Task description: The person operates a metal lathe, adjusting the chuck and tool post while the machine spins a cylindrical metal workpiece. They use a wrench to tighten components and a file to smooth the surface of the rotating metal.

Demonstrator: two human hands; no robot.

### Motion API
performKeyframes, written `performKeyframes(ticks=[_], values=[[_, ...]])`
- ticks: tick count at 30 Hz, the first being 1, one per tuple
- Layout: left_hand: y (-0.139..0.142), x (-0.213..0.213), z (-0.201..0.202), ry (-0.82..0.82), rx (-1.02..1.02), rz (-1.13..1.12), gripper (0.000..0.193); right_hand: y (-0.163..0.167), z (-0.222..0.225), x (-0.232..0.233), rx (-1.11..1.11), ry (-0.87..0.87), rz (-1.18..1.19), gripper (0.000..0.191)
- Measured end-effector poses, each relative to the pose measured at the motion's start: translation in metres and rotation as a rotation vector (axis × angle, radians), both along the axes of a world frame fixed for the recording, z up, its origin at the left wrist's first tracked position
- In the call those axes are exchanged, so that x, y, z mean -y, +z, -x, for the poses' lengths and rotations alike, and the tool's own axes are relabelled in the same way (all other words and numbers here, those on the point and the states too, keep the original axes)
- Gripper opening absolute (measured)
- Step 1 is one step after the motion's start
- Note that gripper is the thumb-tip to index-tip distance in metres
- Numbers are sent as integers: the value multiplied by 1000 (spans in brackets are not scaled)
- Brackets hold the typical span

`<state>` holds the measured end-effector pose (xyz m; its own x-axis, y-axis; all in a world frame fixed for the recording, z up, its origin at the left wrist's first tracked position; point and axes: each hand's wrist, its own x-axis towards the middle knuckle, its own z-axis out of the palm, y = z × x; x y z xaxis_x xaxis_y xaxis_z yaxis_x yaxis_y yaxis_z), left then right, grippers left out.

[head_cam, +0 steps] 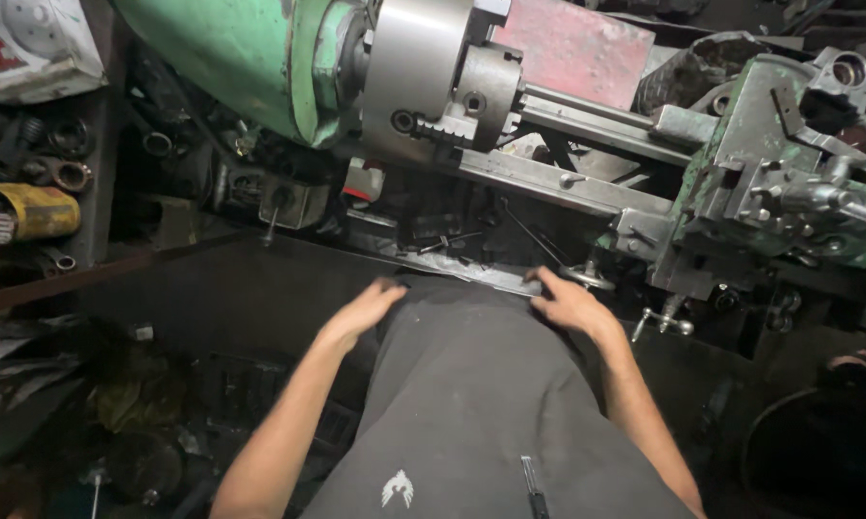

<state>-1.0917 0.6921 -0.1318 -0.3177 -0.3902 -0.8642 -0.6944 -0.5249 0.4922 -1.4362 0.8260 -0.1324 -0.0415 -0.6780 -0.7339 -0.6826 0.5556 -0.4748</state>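
Observation:
I stand at a green metal lathe (241, 58) and look down over my dark grey shirt. My left hand (368, 309) rests with fingers spread on the front edge of the dark chip tray (423, 252) below the lathe bed. My right hand (569, 304) lies on the same edge farther right, fingertips on a pale metal strip (491, 279). Neither hand holds anything. The steel three-jaw chuck (433, 82) is above both hands. The green carriage with its tool post (769, 183) is to the right of my right hand.
Loose rods and swarf lie in the tray under the chuck. A shelf at left carries a yellow can (24, 211), metal rings and a white box (29, 43). Dark scrap and parts cover the floor at lower left. A handwheel (664, 322) juts out beside my right hand.

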Motion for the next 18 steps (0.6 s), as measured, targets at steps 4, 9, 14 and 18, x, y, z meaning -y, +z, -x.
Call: performKeyframes(ticks=[4, 9, 14, 18], values=[[-10, 24, 70, -292, -102, 506, 38, 3, -5, 17, -72, -110, 1, 51], [-54, 27, 117, -788, 153, 1090, 28, 12, -14, 24, -32, -77, 143, 43], [-80, 38, 115, -837, -92, 1123, 10, 17, -16, 8, -4, -203, 44, 41], [-71, 38, 121, -903, -73, 1063, 18, 9, -19, -1, -9, -232, 124, 39]])
